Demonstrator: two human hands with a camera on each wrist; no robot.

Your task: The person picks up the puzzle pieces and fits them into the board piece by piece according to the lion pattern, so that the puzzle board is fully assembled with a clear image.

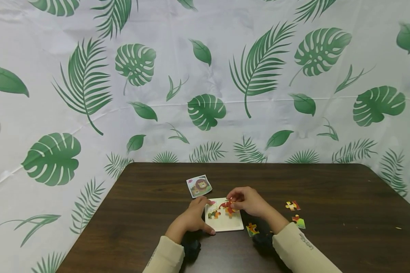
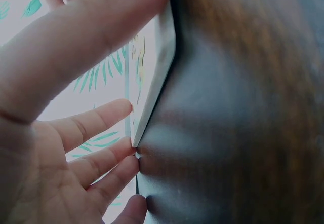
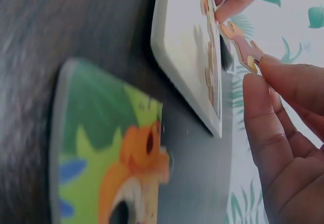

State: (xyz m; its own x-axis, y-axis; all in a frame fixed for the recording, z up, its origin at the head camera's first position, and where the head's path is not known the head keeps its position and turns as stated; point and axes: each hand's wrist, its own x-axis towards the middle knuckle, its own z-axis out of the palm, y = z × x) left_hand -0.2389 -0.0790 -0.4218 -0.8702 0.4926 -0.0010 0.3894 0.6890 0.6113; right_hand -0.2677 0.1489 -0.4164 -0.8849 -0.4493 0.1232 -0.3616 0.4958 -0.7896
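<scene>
A pale square puzzle board (image 1: pixel 227 226) lies on the dark wooden table, with some joined pieces (image 1: pixel 214 214) in its upper left part. My left hand (image 1: pixel 191 218) spans the board's left side. Its fingers are fairly straight and touch the edge, and the thumb (image 2: pixel 86 41) lies along the near side in the left wrist view. Over the board's upper right part, my right hand (image 1: pixel 251 201) pinches a red-orange puzzle piece (image 3: pixel 243 46) between thumb and index finger. That piece is tilted, held above the board's surface in the right wrist view.
A lion picture card (image 1: pixel 199 185) lies behind the board. Loose puzzle pieces are on the right: one (image 1: pixel 252 229) beside the board's near corner, two others (image 1: pixel 292 205) farther right, beyond the right forearm. A leaf-patterned cloth (image 1: pixel 205 76) hangs behind the table.
</scene>
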